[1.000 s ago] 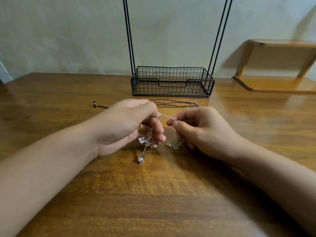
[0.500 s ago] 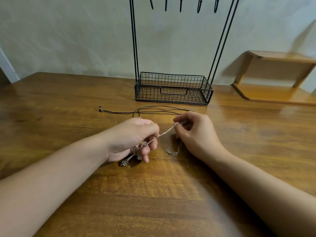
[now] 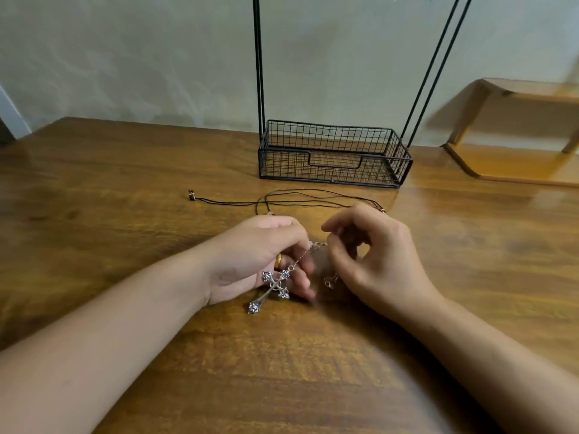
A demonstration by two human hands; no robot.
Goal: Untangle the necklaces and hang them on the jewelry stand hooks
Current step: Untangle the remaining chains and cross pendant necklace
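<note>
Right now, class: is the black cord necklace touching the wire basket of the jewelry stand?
Apart. The head view shows a strip of bare table between the black cord necklace and the front of the wire basket.

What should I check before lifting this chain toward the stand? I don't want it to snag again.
1. Left hand holds silver chain: ok.
2. Right hand grips chain's other end: cannot tell, blurred.
3. Cross pendant hangs free of knots: ok.
4. Chain apart from black cord necklace: cannot tell, hands hide part.
5. Jewelry stand upright, path open: ok.
6. Hooks free: cannot tell, cropped.
</note>
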